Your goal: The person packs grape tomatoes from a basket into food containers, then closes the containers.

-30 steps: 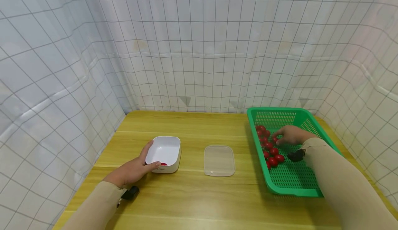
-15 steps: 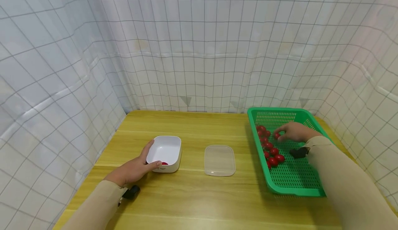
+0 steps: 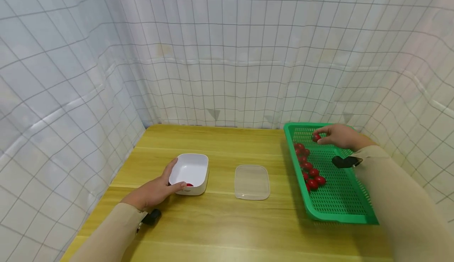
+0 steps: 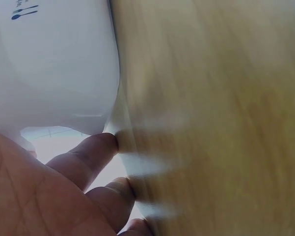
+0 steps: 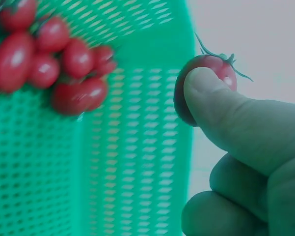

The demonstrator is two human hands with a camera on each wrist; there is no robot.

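Carrying it all, the wooden tabletop [image 3: 220, 226] has a green basket [image 3: 342, 218] on its right, a white container [image 3: 196, 190] well to the left, and a thin clear lid [image 3: 252, 182] lying flat between them. Thumb and index finger spread wide, the left hand [image 3: 154, 193] rests against the container's near-left corner, while the right hand [image 3: 342, 136], raised at the basket's far end, has thumb and fingers pinching one red tomato [image 3: 316, 138]. More red tomatoes [image 3: 307, 166] cluster along the basket's left wall, and a red bit [image 3: 189, 185] shows inside the container.
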